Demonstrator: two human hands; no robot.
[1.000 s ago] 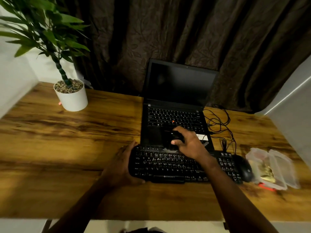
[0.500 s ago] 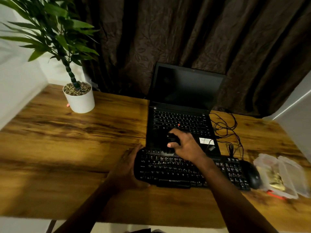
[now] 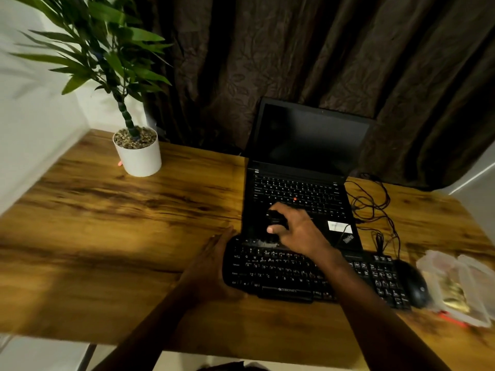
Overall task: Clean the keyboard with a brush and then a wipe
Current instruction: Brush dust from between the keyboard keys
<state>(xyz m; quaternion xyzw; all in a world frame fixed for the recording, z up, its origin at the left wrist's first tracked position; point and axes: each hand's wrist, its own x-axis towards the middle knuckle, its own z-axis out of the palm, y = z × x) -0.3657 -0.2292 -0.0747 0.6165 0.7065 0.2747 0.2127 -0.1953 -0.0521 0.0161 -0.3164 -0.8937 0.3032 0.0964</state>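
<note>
A black external keyboard (image 3: pixel 281 274) lies on the wooden desk in front of an open laptop. My right hand (image 3: pixel 300 231) grips a black brush (image 3: pixel 274 219) over the keyboard's top left rows; its bristle end meets the keys near a pale streak. My left hand (image 3: pixel 214 266) rests against the keyboard's left edge, fingers fairly straight along it. No wipe can be made out.
The black laptop (image 3: pixel 300 188) sits just behind the keyboard, screen dark. A black mouse (image 3: pixel 412 285) and a clear plastic container (image 3: pixel 460 287) lie to the right, tangled cables (image 3: pixel 375 207) behind them. A potted plant (image 3: pixel 138 151) stands far left. A dark curtain (image 3: pixel 294 62) hangs behind.
My head has shifted, so the whole scene slides right and down in view. My right hand with the brush has stayed on the keyboard's upper left rows; the left hand has stayed at the edge.
</note>
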